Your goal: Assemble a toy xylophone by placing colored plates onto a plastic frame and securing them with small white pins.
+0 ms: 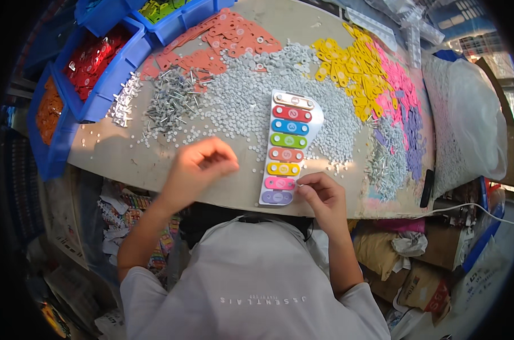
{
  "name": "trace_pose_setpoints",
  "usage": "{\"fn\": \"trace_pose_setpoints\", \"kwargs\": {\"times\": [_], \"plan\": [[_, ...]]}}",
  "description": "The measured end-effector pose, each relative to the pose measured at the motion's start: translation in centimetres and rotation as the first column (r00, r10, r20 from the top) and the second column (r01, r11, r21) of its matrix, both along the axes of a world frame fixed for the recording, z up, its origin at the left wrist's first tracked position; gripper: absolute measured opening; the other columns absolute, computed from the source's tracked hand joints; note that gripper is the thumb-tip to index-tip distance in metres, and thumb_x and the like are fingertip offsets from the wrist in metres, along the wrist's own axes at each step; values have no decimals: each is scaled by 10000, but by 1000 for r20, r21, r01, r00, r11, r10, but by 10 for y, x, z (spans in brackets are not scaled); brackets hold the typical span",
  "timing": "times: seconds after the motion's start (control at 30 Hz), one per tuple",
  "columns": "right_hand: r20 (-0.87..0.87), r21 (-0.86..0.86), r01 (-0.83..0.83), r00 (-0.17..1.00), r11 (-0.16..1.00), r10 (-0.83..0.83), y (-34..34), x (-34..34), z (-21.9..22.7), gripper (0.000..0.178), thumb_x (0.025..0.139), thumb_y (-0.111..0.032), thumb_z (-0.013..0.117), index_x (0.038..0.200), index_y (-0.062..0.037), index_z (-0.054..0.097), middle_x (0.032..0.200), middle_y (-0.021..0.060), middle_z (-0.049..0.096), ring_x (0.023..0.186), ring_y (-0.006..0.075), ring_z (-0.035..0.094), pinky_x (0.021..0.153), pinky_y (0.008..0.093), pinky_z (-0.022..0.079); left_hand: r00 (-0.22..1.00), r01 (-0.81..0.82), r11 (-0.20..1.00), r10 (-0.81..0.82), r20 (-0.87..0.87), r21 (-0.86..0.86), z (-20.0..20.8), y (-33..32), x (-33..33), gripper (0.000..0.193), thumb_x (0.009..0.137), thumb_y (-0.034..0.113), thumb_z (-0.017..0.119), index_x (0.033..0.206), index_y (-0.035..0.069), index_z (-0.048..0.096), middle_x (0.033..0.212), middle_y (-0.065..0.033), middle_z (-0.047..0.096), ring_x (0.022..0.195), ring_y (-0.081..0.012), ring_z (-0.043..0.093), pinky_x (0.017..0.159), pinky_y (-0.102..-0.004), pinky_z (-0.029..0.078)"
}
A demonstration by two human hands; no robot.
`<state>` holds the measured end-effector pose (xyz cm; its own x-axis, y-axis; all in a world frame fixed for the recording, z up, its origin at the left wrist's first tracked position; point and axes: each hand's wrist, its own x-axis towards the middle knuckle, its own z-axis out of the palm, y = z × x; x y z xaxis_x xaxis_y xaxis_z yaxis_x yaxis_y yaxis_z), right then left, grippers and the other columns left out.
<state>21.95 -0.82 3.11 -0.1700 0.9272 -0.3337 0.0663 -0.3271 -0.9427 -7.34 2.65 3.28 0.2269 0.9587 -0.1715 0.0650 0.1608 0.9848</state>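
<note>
A toy xylophone (312, 116) with a white base and a column of coloured bars lies on the table straight ahead of me. White round caps sit at the ends of most bars; on the pink bar (280, 183) the ends look darker. My right hand (325, 199) is beside the base's right edge by the pink bar, thumb and forefinger closed together at the tips. Left of the xylophone, my left hand (203, 165) hovers above the table, slightly blurred, with its fingers curled and pinched. Whatever either pinch holds is too small or hidden to make out.
Behind the xylophone spread small grey-white caps (240, 93). Metal pins (174, 99) lie left, more pins (386, 161) right. Around them are salmon (234, 34), yellow (347, 62), pink and purple bars. Blue bins (123, 59) stand far left; a clear bag (466, 119) sits right.
</note>
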Motion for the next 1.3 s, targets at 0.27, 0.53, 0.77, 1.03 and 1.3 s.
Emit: {"fn": "trace_pose_setpoints", "kwargs": {"times": [0.27,0.53,0.77,1.03,1.3], "plan": [[41,-7,-2,999,1000,3,-3,-3,-6,125,959,-46,673,1053,37,676,967,46,699,892,95,648,804,238,506,921,196,915,-48,387,-352,-34,-13,45,134,913,68,727,1023,-8,719,848,-49,724,650,-23,579,526,-173,416],[71,-4,-23,997,1000,23,-1,-6,-6,121,951,-58,690,1025,33,659,918,36,690,853,73,625,769,224,491,941,183,930,-72,330,-319,-32,-14,56,113,933,70,709,1000,-21,720,849,-4,695,669,-27,563,559,-202,426],[74,-232,3,997,973,14,7,-2,-7,217,950,-157,725,981,-41,544,656,-35,584,549,18,504,482,179,344,966,223,948,-246,-79,-228,-24,-2,60,568,903,161,770,1336,-34,457,771,-28,695,671,-33,610,569,-184,417],[-20,-367,-160,986,916,164,19,-2,-15,262,982,-271,690,1041,-28,611,598,-45,546,467,33,493,422,217,378,945,321,906,-324,35,-275,-40,7,62,613,918,220,722,1384,-47,426,741,-65,685,587,-81,619,509,-243,426],[61,-272,-155,982,950,178,15,-3,-21,255,986,-269,685,974,-28,603,575,-46,507,454,41,504,419,235,379,941,332,900,-338,27,-284,-36,11,66,486,910,146,731,1287,-16,472,737,-68,682,581,-72,616,509,-237,420]]}}
